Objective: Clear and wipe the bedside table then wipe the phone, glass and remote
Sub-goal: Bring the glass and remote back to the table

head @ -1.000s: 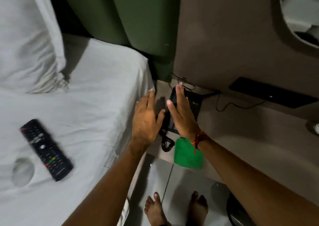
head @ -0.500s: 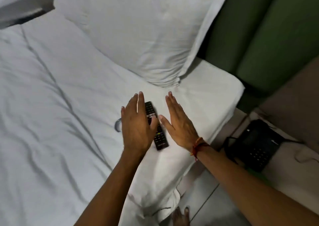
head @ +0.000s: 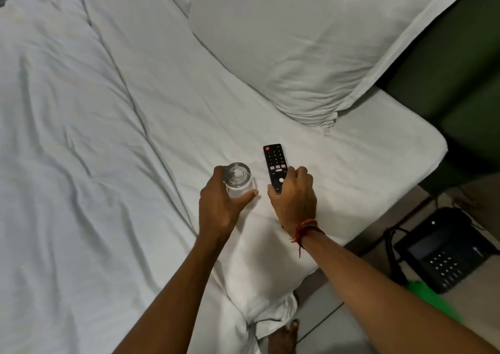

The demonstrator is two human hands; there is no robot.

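Over the white bed, my left hand (head: 220, 207) is wrapped around a clear drinking glass (head: 238, 180) that lies tipped, its base facing the camera. Just to its right, my right hand (head: 295, 196) grips the lower end of a black remote (head: 274, 161), whose button face points up. A black desk phone (head: 443, 248) with a coiled cord sits on the beige bedside table (head: 481, 283) at the lower right. A green cloth (head: 430, 294) lies on the table in front of the phone, partly hidden by my right forearm.
The white bed sheet (head: 108, 164) fills most of the view, with a large pillow (head: 297, 42) at the top right. A green padded headboard (head: 460, 69) stands at the far right. My bare foot (head: 284, 337) shows on the tiled floor below the bed's corner.
My view has swung from the bedside table to the bed. Both hands, flat and spread over the remote half a second ago, have now closed: left on the glass, right on the remote.
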